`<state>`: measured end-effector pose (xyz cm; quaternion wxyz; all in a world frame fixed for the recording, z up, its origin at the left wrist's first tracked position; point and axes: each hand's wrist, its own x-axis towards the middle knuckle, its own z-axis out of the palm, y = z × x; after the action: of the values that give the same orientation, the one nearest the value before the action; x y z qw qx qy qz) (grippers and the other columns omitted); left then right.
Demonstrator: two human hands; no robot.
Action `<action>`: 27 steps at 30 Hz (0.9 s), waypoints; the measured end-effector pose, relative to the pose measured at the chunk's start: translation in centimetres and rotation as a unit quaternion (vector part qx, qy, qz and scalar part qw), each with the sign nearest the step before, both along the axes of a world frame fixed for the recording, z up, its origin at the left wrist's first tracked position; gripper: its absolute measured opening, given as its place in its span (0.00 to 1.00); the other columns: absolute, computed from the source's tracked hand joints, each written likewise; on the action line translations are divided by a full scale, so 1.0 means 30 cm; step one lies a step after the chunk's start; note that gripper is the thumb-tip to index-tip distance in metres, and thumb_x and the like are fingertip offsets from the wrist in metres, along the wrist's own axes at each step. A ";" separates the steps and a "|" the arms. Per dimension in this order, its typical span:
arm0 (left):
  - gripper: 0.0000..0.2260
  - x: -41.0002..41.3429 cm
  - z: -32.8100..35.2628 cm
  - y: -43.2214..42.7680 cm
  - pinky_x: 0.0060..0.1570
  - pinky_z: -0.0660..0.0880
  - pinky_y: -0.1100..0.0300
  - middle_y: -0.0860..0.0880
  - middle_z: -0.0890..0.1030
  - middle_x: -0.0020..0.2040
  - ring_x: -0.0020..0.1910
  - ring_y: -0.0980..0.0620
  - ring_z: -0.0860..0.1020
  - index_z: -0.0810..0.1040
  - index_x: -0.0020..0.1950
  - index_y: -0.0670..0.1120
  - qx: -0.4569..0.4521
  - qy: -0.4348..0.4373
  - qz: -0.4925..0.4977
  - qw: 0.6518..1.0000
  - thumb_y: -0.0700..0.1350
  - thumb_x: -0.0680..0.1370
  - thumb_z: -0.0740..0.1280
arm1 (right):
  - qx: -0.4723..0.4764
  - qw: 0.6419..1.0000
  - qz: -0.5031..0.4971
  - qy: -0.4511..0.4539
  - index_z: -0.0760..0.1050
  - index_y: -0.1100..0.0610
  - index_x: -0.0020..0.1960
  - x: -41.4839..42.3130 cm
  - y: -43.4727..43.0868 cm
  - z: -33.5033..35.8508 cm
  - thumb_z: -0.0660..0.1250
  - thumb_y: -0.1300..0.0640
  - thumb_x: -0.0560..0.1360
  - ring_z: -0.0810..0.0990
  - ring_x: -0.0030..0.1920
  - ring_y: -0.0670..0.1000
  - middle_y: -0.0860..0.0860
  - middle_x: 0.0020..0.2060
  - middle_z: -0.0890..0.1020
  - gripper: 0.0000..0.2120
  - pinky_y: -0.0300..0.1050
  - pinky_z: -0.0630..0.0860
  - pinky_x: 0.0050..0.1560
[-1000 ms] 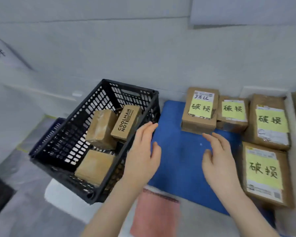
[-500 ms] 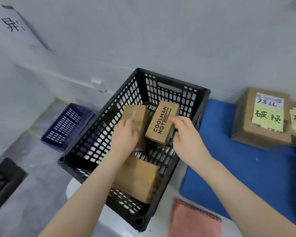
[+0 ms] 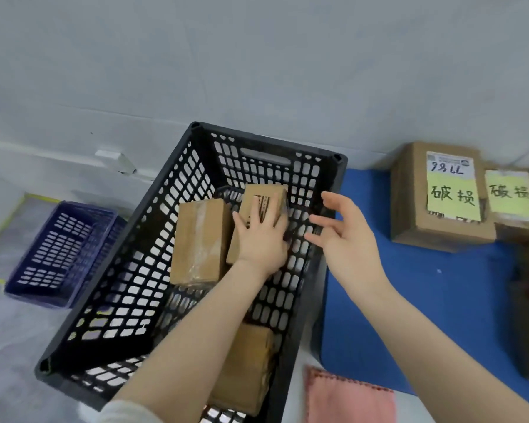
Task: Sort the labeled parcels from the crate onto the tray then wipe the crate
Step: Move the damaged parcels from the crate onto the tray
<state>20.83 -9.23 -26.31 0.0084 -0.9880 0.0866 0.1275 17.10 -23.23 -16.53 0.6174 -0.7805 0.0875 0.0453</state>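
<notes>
Three brown parcels lie in the black crate [image 3: 269,138], which stands just left of the blue tray [image 3: 409,306]. The printed parcel [image 3: 264,193] leans at the far end, and the left hand [image 3: 261,239] grips it from above, thumb on its left side and fingers draped across the top to its right edge. Touching that one on the left is a taped parcel [image 3: 200,239], lying tilted. The third parcel [image 3: 248,367] sits at the near end, partly hidden by the left forearm. The right hand [image 3: 345,239] hovers over the crate's right rim, fingers spread and slightly bent, holding nothing. On the tray's far side, against the white wall, stands a labelled box [image 3: 434,196] bearing a white sticker and a yellow-green note with handwritten characters; a second labelled box [image 3: 515,206] with a like note is right beside it. A pink cloth [image 3: 348,398] lies at the near edge, between crate and tray. Down on the floor to the left sits a blue basket [image 3: 61,251]. A grey sleeve [image 3: 119,413] shows at the left elbow.
</notes>
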 end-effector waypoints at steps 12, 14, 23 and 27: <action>0.24 0.031 0.020 0.116 0.66 0.61 0.37 0.51 0.49 0.78 0.76 0.44 0.48 0.62 0.72 0.58 -0.104 -0.045 0.046 0.992 0.56 0.76 0.59 | -0.147 0.977 0.098 0.118 0.61 0.56 0.74 0.162 0.176 -0.053 0.57 0.67 0.77 0.69 0.65 0.53 0.55 0.70 0.62 0.26 0.38 0.67 0.57; 0.23 0.006 0.013 0.126 0.68 0.59 0.37 0.49 0.49 0.79 0.76 0.44 0.48 0.61 0.73 0.57 -0.101 -0.049 0.033 0.993 0.54 0.78 0.57 | -0.111 0.971 0.026 0.212 0.65 0.58 0.70 0.201 0.211 -0.113 0.57 0.63 0.78 0.71 0.64 0.56 0.57 0.68 0.67 0.20 0.43 0.70 0.59; 0.23 -0.012 0.014 0.157 0.73 0.52 0.37 0.45 0.54 0.78 0.77 0.44 0.48 0.66 0.72 0.52 -0.119 -0.068 0.004 0.991 0.51 0.77 0.51 | -0.204 0.879 0.083 0.423 0.62 0.60 0.71 0.296 0.251 -0.301 0.61 0.54 0.80 0.71 0.64 0.52 0.54 0.61 0.73 0.23 0.42 0.69 0.61; 0.25 -0.008 0.012 0.168 0.72 0.55 0.38 0.46 0.54 0.78 0.77 0.43 0.51 0.67 0.71 0.52 -0.116 -0.067 -0.003 0.991 0.52 0.75 0.48 | -0.075 0.902 -0.001 0.425 0.68 0.60 0.66 0.284 0.299 -0.387 0.59 0.54 0.80 0.75 0.56 0.51 0.54 0.56 0.74 0.16 0.39 0.71 0.53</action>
<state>20.58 -4.21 -25.95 -0.1001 -0.9884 0.1029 0.0498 25.61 -14.25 -28.13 0.4609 -0.7310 0.3460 0.3654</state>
